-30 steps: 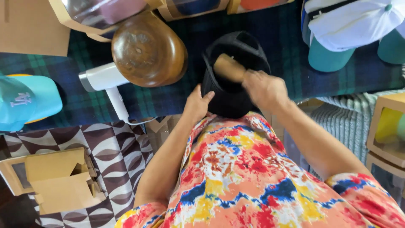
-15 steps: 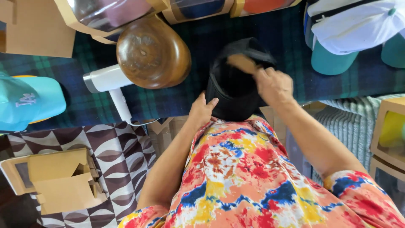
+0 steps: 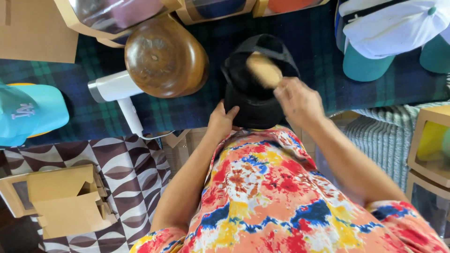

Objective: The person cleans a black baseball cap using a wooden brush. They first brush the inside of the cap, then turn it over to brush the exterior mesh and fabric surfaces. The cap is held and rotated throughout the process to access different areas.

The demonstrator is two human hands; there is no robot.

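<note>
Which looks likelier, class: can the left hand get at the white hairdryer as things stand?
Probably yes: the left hand only steadies the black cap, and bare plaid cloth lies between it and the white hairdryer.
</note>
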